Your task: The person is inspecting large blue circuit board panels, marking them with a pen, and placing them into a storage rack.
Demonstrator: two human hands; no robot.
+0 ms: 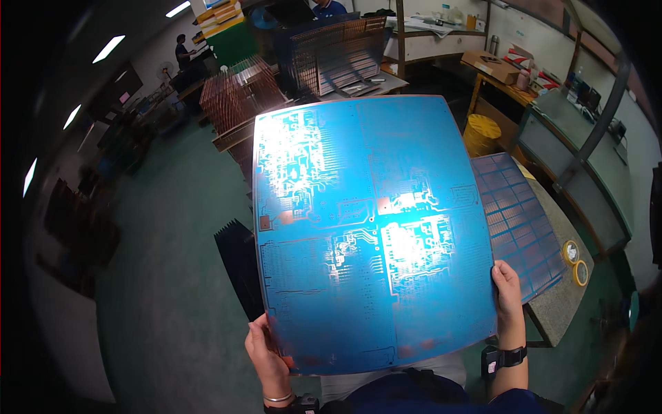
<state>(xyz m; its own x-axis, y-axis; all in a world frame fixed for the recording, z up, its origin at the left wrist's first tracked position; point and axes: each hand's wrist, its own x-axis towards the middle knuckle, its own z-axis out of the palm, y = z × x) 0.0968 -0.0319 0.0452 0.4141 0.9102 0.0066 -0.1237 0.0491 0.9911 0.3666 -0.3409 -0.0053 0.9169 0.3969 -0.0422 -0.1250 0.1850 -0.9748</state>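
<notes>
A large blue circuit board panel (pixel 324 276) with copper-coloured traces is held up in front of me, tilted, and bright light glares off its upper left and centre. My left hand (pixel 267 355) grips its lower left corner, with the fingers partly behind the panel. On the right edge, low down, my right hand (pixel 507 290) is closed with the thumb on the near face. Beyond the right edge, a second panel (pixel 520 221) with a blue grid pattern lies on a grey-topped table (pixel 562 314), partly covered by the panel I hold.
Two yellow tape rolls (pixel 580 273) lie on the table at right. A black ridged rack (pixel 238 269) stands left of the panel. Behind are racks of copper-coloured boards (pixel 241 93), a yellow bucket (pixel 481 134) and a shelf bench. Two people (pixel 183 52) are farther off.
</notes>
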